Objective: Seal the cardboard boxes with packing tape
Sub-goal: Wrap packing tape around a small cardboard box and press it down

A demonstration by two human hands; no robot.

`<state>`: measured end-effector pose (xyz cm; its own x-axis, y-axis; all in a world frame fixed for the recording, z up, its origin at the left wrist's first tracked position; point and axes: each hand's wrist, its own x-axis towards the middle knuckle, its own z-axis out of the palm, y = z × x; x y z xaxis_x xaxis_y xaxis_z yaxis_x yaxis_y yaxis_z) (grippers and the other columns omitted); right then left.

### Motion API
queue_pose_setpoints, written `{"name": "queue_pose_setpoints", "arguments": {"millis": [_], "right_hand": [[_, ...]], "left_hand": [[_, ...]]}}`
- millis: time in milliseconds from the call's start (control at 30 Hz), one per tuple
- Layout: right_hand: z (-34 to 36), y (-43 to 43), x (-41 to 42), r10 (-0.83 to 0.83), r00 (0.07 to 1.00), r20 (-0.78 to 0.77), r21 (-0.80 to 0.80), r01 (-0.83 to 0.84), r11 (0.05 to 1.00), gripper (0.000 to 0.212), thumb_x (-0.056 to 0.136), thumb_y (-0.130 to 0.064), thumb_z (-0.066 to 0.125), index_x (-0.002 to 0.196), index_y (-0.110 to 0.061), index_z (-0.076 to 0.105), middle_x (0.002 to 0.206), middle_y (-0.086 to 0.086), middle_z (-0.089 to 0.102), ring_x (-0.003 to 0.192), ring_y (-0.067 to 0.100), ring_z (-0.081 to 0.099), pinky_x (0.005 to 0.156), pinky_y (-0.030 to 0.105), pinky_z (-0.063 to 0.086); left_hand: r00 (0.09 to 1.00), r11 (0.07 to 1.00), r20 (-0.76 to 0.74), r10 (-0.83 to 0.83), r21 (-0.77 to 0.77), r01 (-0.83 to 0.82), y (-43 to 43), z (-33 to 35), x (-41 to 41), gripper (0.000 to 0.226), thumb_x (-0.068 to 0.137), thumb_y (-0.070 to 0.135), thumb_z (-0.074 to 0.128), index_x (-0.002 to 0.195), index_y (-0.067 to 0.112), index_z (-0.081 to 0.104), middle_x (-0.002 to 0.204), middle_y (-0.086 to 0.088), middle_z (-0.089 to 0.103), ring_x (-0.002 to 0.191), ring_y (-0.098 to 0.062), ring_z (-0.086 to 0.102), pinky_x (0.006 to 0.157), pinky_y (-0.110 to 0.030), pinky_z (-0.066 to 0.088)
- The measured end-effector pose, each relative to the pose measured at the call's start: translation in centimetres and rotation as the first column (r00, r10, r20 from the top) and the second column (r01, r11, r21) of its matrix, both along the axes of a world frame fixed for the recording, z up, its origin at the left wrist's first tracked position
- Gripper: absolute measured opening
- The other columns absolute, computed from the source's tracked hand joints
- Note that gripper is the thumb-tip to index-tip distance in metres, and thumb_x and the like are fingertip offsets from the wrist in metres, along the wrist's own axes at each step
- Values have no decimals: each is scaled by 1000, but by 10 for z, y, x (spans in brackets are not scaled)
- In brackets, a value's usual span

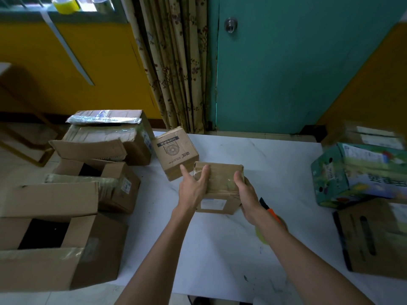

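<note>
White marbled tabletop (220, 256). Under both hands, a small taped box (220, 183). Just beyond the left hand (193, 190) is a fan-printed carton (174, 150). Beside the right hand (244, 194) lie an orange-handled cutter (267, 207) and a tape roll (261, 234) — a brown carton (374, 238) stands well right.

Head view, single: worn high above the counter (220, 249), facing forward and down, close over its near edge; door (308, 73) beyond its far edge.

Dim room. Daylight comes from the window (26, 3) at eleven o'clock and lays a pale sheen on the white table (275, 164). The open carton (50, 236) at eight o'clock is black inside. The boxes (356, 172) at three o'clock are motion-blurred. Edges bow from wide-angle distortion.
</note>
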<state>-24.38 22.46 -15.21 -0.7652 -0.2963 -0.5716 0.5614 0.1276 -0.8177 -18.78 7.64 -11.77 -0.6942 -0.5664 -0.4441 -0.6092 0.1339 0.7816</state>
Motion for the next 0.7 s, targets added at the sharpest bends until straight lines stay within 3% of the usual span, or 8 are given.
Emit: {"name": "queue_pose_setpoints", "arguments": {"millis": [133,200,333,433,500,567,633,700], "right_hand": [[-2,5,1,-8,999,38,-17,9,1000,50,90,-67,50,124,-32,63,114,1,72,103,22,70,94,49,55],[1,4,1,-7,1000,16,-11,8,1000,46,93,-65,49,121,-32,64,115,-1,72,105,21,69,97,48,54],[8,2,4,4,1000,-30,55,-3,998,43,98,-61,42,122,-33,62,119,-3,68,110,18,64,101,44,51],[8,10,3,-37,999,-6,32,37,999,61,87,-73,47,129,-32,62,127,-5,66,119,18,60,108,47,45],[13,22,0,-107,994,35,13,107,994,48,93,-66,46,119,-31,66,123,-2,68,116,21,63,103,47,49],[16,36,-3,-166,982,91,-5,167,986,38,100,-53,44,114,-26,67,115,4,71,105,24,68,85,40,58],[19,48,-5,-223,967,119,7,224,975,36,100,-51,47,112,-23,66,107,7,72,97,26,70,69,34,58],[21,56,-6,-290,955,63,70,286,956,36,99,-51,49,102,-20,67,99,6,71,92,26,69,68,35,57]], "left_hand": [[999,999,-40,-30,-14,29,-3,-9,0,64,88,68,60,132,22,53,123,1,66,104,-19,67,93,-40,58],[998,999,-51,-37,13,38,-3,-11,0,45,92,65,57,115,25,59,115,-3,70,97,-17,69,88,-38,59],[994,988,-111,-4,156,21,-3,2,4,38,101,59,42,112,26,59,118,-6,69,97,-15,67,83,-31,55],[993,849,-58,105,525,-59,-13,4,15,53,102,66,24,125,32,57,140,-6,59,127,-28,56,105,-51,43],[1000,870,14,26,492,-30,-18,-11,21,56,101,67,28,136,31,53,154,-8,44,139,-33,43,109,-58,34],[995,922,85,-45,388,8,-17,-31,31,65,98,64,45,146,21,46,155,-10,41,128,-29,46,105,-53,37],[991,899,129,-44,437,-17,-12,-48,39,87,88,70,57,152,16,36,155,-13,40,129,-33,47,107,-58,39],[990,857,138,-5,510,-67,-6,-59,45,104,75,77,65,151,14,34,150,-15,44,129,-37,50,107,-61,43]]}}
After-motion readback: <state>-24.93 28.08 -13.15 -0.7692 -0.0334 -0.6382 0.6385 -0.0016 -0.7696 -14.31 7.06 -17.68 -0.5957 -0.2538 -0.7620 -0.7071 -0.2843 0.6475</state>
